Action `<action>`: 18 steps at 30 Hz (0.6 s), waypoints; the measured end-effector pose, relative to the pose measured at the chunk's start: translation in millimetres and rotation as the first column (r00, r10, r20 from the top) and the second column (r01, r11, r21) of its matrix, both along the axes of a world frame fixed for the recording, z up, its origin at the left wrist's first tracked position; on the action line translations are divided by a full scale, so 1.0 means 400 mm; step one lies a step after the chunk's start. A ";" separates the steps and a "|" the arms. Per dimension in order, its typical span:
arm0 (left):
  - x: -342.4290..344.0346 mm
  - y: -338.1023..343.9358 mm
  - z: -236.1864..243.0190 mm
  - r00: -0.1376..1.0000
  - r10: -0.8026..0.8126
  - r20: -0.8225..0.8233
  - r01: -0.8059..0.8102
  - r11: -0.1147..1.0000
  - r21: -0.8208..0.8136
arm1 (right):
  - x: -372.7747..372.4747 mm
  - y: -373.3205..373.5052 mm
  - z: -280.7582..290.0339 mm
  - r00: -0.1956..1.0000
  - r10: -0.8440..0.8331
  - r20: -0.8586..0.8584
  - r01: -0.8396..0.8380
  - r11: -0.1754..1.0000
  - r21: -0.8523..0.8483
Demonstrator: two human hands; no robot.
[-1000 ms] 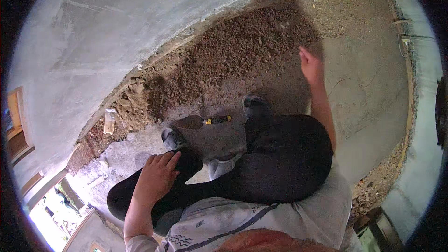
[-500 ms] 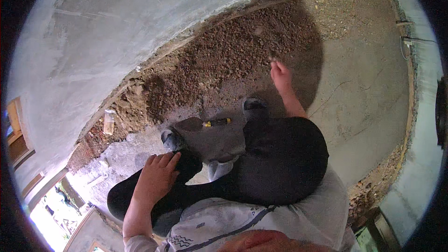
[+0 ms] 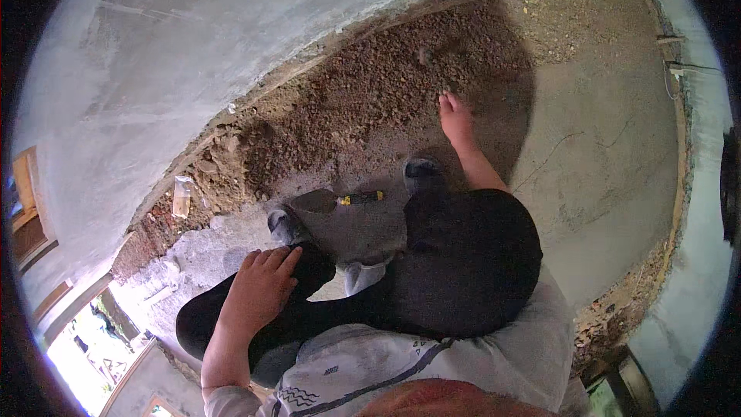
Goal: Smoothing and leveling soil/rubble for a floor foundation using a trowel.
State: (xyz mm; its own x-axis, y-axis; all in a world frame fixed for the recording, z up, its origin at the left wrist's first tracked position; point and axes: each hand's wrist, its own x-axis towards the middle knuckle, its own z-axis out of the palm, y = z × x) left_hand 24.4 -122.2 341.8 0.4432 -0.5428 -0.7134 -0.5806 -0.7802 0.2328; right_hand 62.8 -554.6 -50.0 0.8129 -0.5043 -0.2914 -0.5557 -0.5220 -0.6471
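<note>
My left hand lies flat on my bent left knee, fingers stretched out and holding nothing. Out to the front right, my right hand reaches over loose brown gravel, its fingers drawn together at the edge of the stones. Whatever they may pinch is too small to make out. Between my two shoes, a trowel with a black and yellow handle rests on the concrete floor, touched by neither hand.
A plastered wall curves along the far side of the gravel. Near its foot stands a clear plastic container. Cracked concrete spreads to the right, and a cable sticks out of the right wall. A bright doorway is at lower left.
My right hand has shifted slightly to the left along the gravel, its fingers still together. My left hand stays on the knee, and the trowel has not been moved.
</note>
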 end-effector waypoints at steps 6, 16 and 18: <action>-0.004 0.007 0.003 0.999 0.035 -0.017 -0.035 0.999 -0.008 | -0.031 0.014 0.099 0.874 -0.146 0.463 0.001 0.954 0.299; -0.005 0.000 0.004 0.999 0.032 -0.021 -0.032 0.999 -0.020 | -0.061 0.029 0.210 0.893 0.088 0.441 -0.074 0.996 -0.049; -0.003 -0.001 0.002 0.999 0.035 -0.029 -0.035 0.999 0.004 | -0.068 0.018 0.213 0.860 0.059 0.507 -0.065 0.998 -0.005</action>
State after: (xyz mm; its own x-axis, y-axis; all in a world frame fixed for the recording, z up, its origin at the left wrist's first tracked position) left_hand 23.2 -122.8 342.7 0.4407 -0.5246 -0.7284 -0.5462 -0.8006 0.2462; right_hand 35.7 -547.3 35.3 0.8793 -0.4472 0.1639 -0.1159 -0.5347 -0.8371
